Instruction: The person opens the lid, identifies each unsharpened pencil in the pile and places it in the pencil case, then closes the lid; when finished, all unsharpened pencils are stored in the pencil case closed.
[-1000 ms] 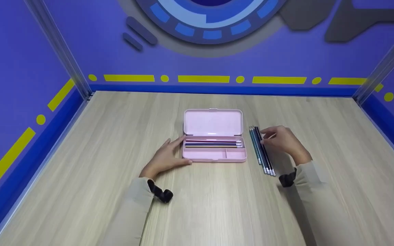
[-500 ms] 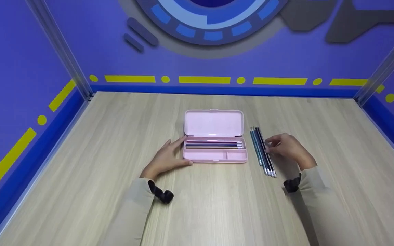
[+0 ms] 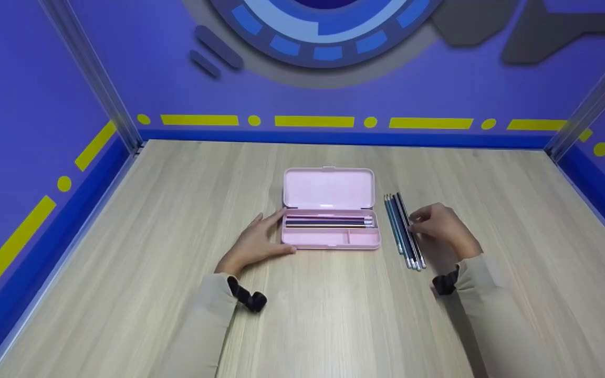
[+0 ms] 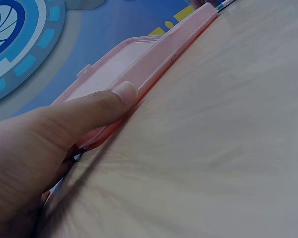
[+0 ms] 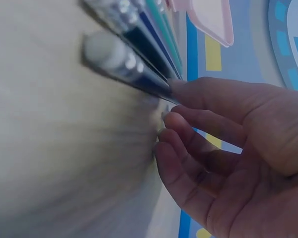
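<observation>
A pink pencil case [image 3: 315, 238] lies with its lid [image 3: 329, 188] raised. Several pencils [image 3: 329, 222] lie side by side in its rear compartment; the front compartments hold none. My left hand [image 3: 252, 244] grips the case's left end, its thumb on the front wall [image 4: 154, 82] in the left wrist view. Right of the case, several teal and dark pencils [image 3: 395, 226] lie slanted in a row, eraser ends toward me. With thumb and fingertips, my right hand [image 3: 441, 226] pinches the rightmost dark pencil [image 5: 134, 69]. Its other fingers are partly curled near the table.
The wood-grain table [image 3: 334, 315] is bounded by a blue back wall [image 3: 313, 100] and blue side walls with yellow marks. A black strap [image 3: 247, 296] is around my left wrist, another strap [image 3: 445, 283] around my right.
My right hand slid down along the pencil row, then took hold of the rightmost pencil, which has shifted slightly away from me. My left hand and the case stay put.
</observation>
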Tool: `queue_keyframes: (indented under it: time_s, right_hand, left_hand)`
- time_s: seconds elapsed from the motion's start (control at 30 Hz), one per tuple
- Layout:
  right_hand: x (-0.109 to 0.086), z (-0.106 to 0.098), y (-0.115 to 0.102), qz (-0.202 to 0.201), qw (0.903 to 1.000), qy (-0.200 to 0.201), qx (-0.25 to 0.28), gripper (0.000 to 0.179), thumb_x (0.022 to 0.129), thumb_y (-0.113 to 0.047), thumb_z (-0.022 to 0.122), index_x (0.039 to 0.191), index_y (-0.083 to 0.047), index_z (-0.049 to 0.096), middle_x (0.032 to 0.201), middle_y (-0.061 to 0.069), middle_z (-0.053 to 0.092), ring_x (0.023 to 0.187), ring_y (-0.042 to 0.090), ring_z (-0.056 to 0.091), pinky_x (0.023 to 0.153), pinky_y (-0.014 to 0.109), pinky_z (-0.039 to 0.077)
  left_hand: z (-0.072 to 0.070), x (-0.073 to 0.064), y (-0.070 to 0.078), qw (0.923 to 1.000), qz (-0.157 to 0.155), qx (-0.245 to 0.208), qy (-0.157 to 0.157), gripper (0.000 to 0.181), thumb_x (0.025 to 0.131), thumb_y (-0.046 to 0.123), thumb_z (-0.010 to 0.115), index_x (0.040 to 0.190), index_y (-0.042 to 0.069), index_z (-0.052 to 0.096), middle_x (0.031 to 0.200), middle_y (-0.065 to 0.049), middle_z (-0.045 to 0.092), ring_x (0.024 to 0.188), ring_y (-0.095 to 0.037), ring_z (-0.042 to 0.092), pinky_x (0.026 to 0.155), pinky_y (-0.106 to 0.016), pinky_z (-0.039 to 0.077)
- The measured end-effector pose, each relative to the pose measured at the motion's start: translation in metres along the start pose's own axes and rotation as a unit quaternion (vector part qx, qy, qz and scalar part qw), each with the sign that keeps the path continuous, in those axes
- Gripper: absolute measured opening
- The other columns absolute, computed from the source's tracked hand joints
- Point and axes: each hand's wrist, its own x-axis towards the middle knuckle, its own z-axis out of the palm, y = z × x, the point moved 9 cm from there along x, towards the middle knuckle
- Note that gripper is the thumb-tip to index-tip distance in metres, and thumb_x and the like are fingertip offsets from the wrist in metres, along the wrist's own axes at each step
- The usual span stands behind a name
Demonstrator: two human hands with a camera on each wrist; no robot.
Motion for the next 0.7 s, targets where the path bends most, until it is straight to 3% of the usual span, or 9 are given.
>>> queue_keyframes:
  time_s: [0.2,0.43,0.7]
  right_hand:
    - [0.0001,0.0008,0.001,-0.009,0.9997,0.022,0.001,0.043,0.086,-0.012,0.068,0.122,0.01,0.059,0.106,0.027,0.065,0.075,0.018,0.06,0.063,0.024,0.051]
    - [0.0001,0.0006,0.0052,-0.018,0.9992,0.01,0.034,0.044,0.087,-0.01,0.065,0.125,0.011,0.057,0.106,0.027,0.065,0.069,0.011,0.059,0.06,0.022,0.053]
    - [0.0024,-0.0023,0.0061,-0.012,0.999,0.007,0.044,0.043,0.087,-0.007,0.062,0.126,0.01,0.057,0.09,0.014,0.065,0.061,0.011,0.054,0.054,0.023,0.049]
  left_hand:
    - [0.0005,0.0002,0.0013,1.0,0.0,-0.003,0.001,0.101,0.069,0.054,0.081,0.152,0.028,0.03,0.155,-0.004,0.034,0.146,-0.044,0.012,0.116,-0.062,0.016]
    - [0.0002,-0.0001,0.0009,1.0,-0.002,-0.001,-0.002,0.101,0.069,0.053,0.081,0.152,0.028,0.03,0.155,-0.003,0.033,0.146,-0.044,0.011,0.117,-0.061,0.015]
    - [0.0002,-0.0001,-0.0013,0.9999,-0.007,-0.007,0.0,0.102,0.067,0.055,0.081,0.152,0.032,0.029,0.155,-0.002,0.033,0.147,-0.043,0.011,0.115,-0.063,0.015]
